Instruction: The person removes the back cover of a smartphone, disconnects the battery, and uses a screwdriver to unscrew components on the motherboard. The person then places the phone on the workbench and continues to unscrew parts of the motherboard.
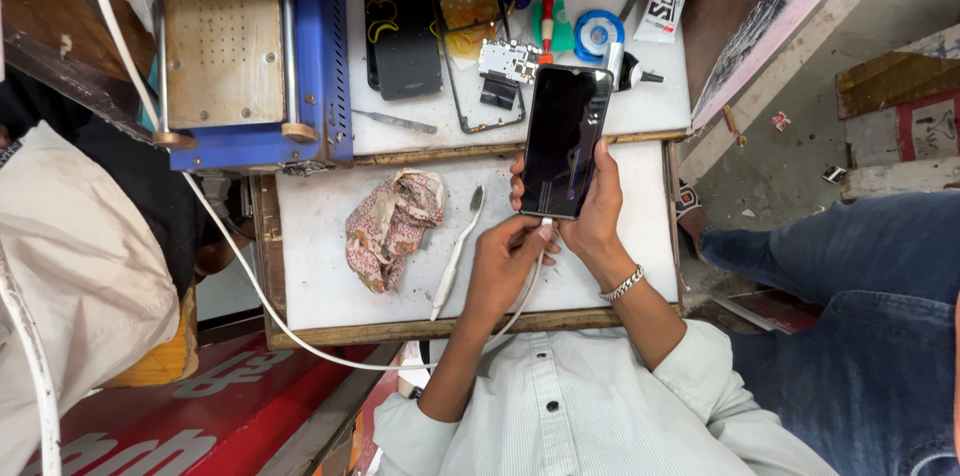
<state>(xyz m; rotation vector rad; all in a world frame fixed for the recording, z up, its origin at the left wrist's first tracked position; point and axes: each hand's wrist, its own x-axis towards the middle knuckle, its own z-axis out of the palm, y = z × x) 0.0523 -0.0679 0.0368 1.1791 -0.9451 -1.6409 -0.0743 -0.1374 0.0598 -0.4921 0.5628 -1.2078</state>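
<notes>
L hand [505, 261] fingers pinched shut; R hand [592, 211] fingers curled, braceleted wrist bent.

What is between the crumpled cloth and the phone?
A white toothbrush lies on the tabletop between the cloth and the phone, seen in the head view.

Pale striped shirt [600, 406], silver bracelet [622, 285]

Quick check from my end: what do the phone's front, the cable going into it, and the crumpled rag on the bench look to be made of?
Phone: glossy dark glass front, judging by streaky reflections. Cable: smooth white plastic or rubber sheath, bending loosely; left hand pinches its plug, right hand grips the phone. Rag: soft printed woven cloth, crumpled in folds.
</notes>
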